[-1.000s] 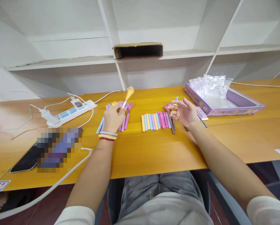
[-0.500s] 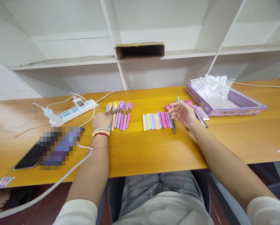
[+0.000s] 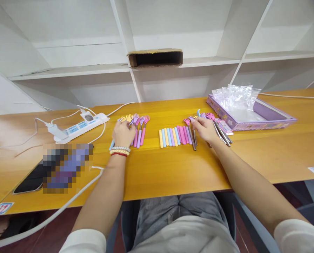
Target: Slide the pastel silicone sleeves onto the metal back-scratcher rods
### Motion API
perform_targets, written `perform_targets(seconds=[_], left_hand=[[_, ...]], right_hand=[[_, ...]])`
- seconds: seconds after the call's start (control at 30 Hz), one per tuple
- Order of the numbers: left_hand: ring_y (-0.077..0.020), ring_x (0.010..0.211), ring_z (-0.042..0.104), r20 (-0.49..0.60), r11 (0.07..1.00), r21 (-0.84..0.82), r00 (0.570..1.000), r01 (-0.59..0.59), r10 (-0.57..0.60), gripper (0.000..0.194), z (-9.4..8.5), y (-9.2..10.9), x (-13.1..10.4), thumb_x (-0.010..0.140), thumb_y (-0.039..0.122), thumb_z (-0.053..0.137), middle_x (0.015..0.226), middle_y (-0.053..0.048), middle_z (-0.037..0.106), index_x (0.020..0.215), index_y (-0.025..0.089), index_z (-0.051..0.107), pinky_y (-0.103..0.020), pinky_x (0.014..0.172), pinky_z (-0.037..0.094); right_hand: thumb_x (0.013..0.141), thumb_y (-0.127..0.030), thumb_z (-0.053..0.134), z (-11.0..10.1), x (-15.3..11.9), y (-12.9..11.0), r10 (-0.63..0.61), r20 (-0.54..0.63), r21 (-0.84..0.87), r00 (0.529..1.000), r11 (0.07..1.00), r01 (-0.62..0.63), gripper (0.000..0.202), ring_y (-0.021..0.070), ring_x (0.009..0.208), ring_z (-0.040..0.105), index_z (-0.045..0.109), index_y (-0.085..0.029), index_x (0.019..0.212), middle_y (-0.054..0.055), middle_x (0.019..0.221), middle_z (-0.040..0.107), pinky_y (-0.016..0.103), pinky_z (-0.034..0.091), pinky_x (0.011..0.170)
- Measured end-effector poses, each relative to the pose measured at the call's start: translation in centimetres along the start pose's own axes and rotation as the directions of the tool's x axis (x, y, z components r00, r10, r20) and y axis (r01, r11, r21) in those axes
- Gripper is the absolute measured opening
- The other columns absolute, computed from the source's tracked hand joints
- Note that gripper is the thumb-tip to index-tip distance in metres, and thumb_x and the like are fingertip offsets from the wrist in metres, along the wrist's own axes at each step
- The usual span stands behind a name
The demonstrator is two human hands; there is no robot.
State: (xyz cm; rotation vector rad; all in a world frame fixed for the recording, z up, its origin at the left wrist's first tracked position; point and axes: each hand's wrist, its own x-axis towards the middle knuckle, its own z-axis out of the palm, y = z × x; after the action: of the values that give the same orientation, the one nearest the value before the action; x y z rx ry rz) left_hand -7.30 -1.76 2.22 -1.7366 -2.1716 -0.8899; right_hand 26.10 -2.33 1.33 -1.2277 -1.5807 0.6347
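Pixelation masks much of the area beside a dark device. Yellow-brown wood tops the table, backed by white shelves. The left hand covers part of the handled scratchers; its fingertips are hidden, its grip unclear. Coloured tubes lie between the hands. The right hand curls its fingers at the metal-rod scratchers; whether it pinches one cannot be told.

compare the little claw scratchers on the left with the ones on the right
The left scratchers have coloured handles; the right scratchers show bare metal rods. The left scratchers' visible handles slant down leftward, while the right scratchers' rods slant down rightward. Both groups have claw-shaped heads in mixed colours and lie on the table.
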Motion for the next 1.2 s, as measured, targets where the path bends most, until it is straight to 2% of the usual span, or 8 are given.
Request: perform_targets(seconds=[0.1,0.17,0.33,0.43,0.53,0.7,0.83,1.2], left_hand=[[-0.0249,0.096,0.060,0.013,0.961,-0.106,0.966,-0.254,0.257,0.029,0.9,2.8,-1.9,0.084,0.033,0.049,0.102,-0.011,0.062,0.099,0.017,0.068,-0.037,0.085,0.047],[-0.0230,0.097,0.059,0.054,0.896,-0.195,0.908,-0.399,0.416,0.031,1.4,4.4,-3.2,0.087,0.034,0.047,0.103,-0.010,0.062,0.103,0.016,0.066,-0.035,0.087,0.047],[-0.0216,0.101,0.057,0.202,0.762,-0.367,0.754,-0.534,0.625,0.040,1.1,5.9,-4.7,0.087,0.040,0.049,0.108,-0.008,0.059,0.116,0.016,0.060,-0.035,0.092,0.045],[-0.0247,0.111,0.054,0.291,0.757,-0.394,0.711,-0.521,0.640,0.056,0.6,5.5,-4.4,0.082,0.051,0.055,0.118,-0.010,0.055,0.126,0.015,0.053,-0.038,0.098,0.042],[-0.0271,0.117,0.050,0.361,0.784,-0.390,0.703,-0.483,0.613,0.064,0.4,5.0,-4.1,0.081,0.056,0.054,0.124,-0.011,0.052,0.131,0.017,0.049,-0.040,0.102,0.038],[-0.0260,0.119,0.049,0.437,0.808,-0.403,0.686,-0.429,0.582,0.061,0.9,4.8,-4.1,0.087,0.055,0.043,0.126,-0.011,0.051,0.135,0.017,0.044,-0.039,0.103,0.037],[-0.0248,0.120,0.048,0.459,0.822,-0.390,0.686,-0.415,0.564,0.055,1.3,4.7,-4.2,0.092,0.051,0.036,0.125,-0.011,0.053,0.134,0.016,0.045,-0.038,0.105,0.035],[-0.0245,0.118,0.050,0.470,0.814,-0.353,0.665,-0.461,0.580,0.047,1.5,4.8,-4.0,0.093,0.039,0.036,0.120,-0.013,0.057,0.129,0.013,0.051,-0.039,0.105,0.036]], right_hand=[[0.085,-0.050,0.048,0.3,-0.2,0.5,-0.126,0.004,-0.224,0.992,0.967,0.124,0.043,0.0106,0.053,0.040,0.047,-0.018,0.056,-0.002,0.051,0.043,0.026,0.030,0.055],[0.087,-0.048,0.046,0.4,-0.3,0.7,-0.133,-0.010,-0.249,0.991,0.960,0.126,0.044,0.0100,0.052,0.037,0.043,-0.018,0.055,-0.003,0.051,0.038,0.026,0.028,0.054],[0.086,-0.047,0.046,0.3,0.0,0.9,-0.072,-0.062,-0.247,0.996,0.968,0.054,0.042,0.0102,0.052,0.036,0.042,-0.018,0.055,-0.004,0.051,0.036,0.026,0.026,0.053],[0.086,-0.046,0.045,0.2,0.1,0.9,-0.057,-0.094,-0.260,0.994,0.965,0.030,0.041,0.0110,0.052,0.036,0.044,-0.018,0.055,-0.003,0.051,0.036,0.027,0.026,0.054],[0.086,-0.045,0.045,0.0,0.3,0.8,-0.028,-0.135,-0.284,0.990,0.959,-0.011,0.040,0.0120,0.054,0.037,0.044,-0.019,0.055,-0.003,0.051,0.037,0.027,0.026,0.055],[0.085,-0.044,0.043,-0.9,0.8,1.0,0.020,-0.238,-0.341,0.971,0.934,-0.103,0.040,0.0138,0.056,0.041,0.041,-0.020,0.054,-0.002,0.052,0.043,0.028,0.028,0.056],[0.084,-0.041,0.043,-1.6,1.2,1.7,0.044,-0.296,-0.381,0.954,0.910,-0.161,0.035,0.0158,0.060,0.047,0.052,-0.019,0.058,0.000,0.057,0.053,0.028,0.033,0.059],[0.077,-0.036,0.054,-0.5,0.5,0.8,0.176,-0.120,-0.729,0.977,0.652,-0.207,0.023,0.0262,0.082,0.065,0.069,-0.019,0.081,0.010,0.081,0.070,0.034,0.046,0.072]])
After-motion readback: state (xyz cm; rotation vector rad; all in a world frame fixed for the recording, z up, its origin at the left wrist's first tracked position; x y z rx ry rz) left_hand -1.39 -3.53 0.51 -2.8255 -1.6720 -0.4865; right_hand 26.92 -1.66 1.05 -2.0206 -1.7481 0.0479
